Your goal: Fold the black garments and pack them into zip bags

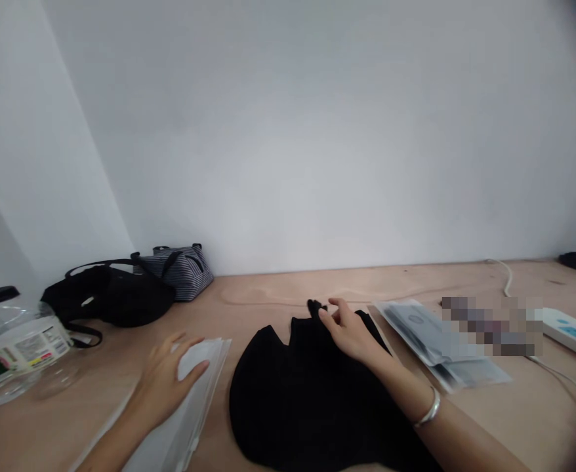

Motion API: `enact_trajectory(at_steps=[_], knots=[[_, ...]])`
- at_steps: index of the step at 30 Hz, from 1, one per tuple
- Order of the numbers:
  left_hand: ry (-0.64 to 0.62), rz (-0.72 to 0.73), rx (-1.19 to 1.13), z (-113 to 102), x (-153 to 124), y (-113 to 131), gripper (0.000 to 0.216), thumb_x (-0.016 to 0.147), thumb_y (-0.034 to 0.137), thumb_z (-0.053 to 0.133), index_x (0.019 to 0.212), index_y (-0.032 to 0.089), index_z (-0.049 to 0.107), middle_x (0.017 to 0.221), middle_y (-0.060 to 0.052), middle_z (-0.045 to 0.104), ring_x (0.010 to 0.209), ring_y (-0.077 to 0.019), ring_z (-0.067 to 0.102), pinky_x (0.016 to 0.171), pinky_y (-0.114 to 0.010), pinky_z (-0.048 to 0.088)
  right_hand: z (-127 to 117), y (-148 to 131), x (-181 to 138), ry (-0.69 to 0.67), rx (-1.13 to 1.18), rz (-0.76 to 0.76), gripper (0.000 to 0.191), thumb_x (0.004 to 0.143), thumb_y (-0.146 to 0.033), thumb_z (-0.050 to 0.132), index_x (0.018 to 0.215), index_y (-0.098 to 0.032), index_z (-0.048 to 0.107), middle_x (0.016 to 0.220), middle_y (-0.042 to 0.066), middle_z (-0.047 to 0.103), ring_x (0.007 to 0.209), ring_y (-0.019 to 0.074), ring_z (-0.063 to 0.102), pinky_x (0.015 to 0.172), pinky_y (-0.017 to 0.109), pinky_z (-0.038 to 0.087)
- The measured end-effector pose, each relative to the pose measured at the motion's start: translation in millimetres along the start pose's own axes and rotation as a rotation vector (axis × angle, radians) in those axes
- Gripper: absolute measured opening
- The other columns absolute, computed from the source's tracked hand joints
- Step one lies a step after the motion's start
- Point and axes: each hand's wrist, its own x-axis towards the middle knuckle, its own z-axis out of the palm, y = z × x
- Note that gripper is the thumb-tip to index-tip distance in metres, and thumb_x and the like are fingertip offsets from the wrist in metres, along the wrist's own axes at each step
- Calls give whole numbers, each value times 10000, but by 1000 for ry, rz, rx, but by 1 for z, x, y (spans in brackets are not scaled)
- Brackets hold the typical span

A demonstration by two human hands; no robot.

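Plywood tabletop (278,288) runs along a white wall as a person works with bare hands. Left hand (167,387) lies open on a stack of clear plastic bags (189,419), gripping nothing. Right hand (349,334), silver bangle (428,408) at the wrist, reaches over black cloth (308,400) spread at centre, its fingertips (328,313) at a raised fold on the far edge; whether they grasp it cannot be told. Plastic packets (435,341) lie just right of the cloth. At left sit a water jug (20,347), black bag (111,295) and striped bag (177,272); at far right, a white device (571,334) and cable (507,275).
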Motion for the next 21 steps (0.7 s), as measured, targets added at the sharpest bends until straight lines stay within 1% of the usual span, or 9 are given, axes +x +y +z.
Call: enact_trajectory(at_steps=[3, 6, 8, 10, 13, 15, 17, 19, 21], knots=[[-61, 75, -101, 5, 2, 39, 385, 770, 413, 458, 1070, 197, 564, 1179, -104, 482, 1134, -277, 414, 938, -418, 347, 3, 6, -1, -37, -68, -88, 380, 885, -363, 289, 1133, -124, 450, 852, 65, 618, 807, 156, 576, 713, 246, 396], [-202, 179, -221, 10, 0, 81, 354, 784, 321, 480, 1116, 217, 545, 1227, -91, 461, 1150, -256, 409, 953, -405, 347, -2, 35, -2, -70, -164, -110, 239, 841, -264, 388, 944, -146, 568, 882, 73, 607, 841, 168, 557, 747, 253, 387], [-290, 275, -285, 13, -1, 109, 345, 789, 269, 491, 1131, 259, 539, 1279, -62, 428, 1175, -245, 389, 972, -406, 332, -7, 56, -4, -99, -226, -115, 177, 790, -225, 462, 875, -149, 597, 861, 74, 596, 817, 178, 550, 745, 267, 389], [-363, 405, -320, 15, -1, 136, 326, 802, 247, 494, 1117, 309, 553, 1331, -22, 381, 1232, -240, 318, 1004, -413, 285, -9, 73, -6, -126, -278, -129, 166, 764, -210, 496, 872, -151, 608, 863, 76, 582, 819, 182, 541, 759, 277, 388], [-456, 564, -312, 24, 4, 171, 346, 824, 316, 499, 1165, 370, 509, 1422, 23, 236, 1302, -259, 152, 1034, -448, 201, -9, 83, -10, -148, -334, -164, 179, 775, -204, 489, 898, -156, 610, 893, 80, 564, 870, 185, 524, 805, 284, 374], [-499, 580, -262, 34, 9, 186, 432, 832, 397, 474, 1257, 350, 409, 1443, -6, 174, 1310, -275, 97, 1033, -478, 170, -8, 84, -12, -150, -364, -181, 195, 790, -206, 472, 926, -156, 603, 912, 85, 555, 894, 189, 515, 823, 290, 368], [-499, 533, -196, 43, 12, 194, 520, 847, 447, 415, 1323, 261, 323, 1436, -66, 189, 1308, -272, 113, 1033, -474, 171, -7, 83, -14, -146, -389, -191, 213, 804, -213, 456, 952, -154, 597, 924, 91, 550, 905, 194, 510, 831, 297, 365], [-438, 462, -143, 48, 14, 192, 566, 863, 459, 355, 1342, 165, 292, 1419, -108, 226, 1301, -254, 163, 1039, -428, 189, -6, 83, -15, -141, -409, -200, 229, 817, -218, 439, 978, -156, 591, 934, 94, 548, 912, 196, 507, 835, 299, 364], [-349, 386, -99, 46, 12, 183, 578, 871, 454, 314, 1329, 102, 315, 1401, -128, 264, 1288, -246, 212, 1042, -392, 202, -6, 83, -16, -138, -426, -208, 239, 826, -223, 429, 994, -156, 586, 941, 94, 548, 918, 197, 503, 837, 297, 362]])
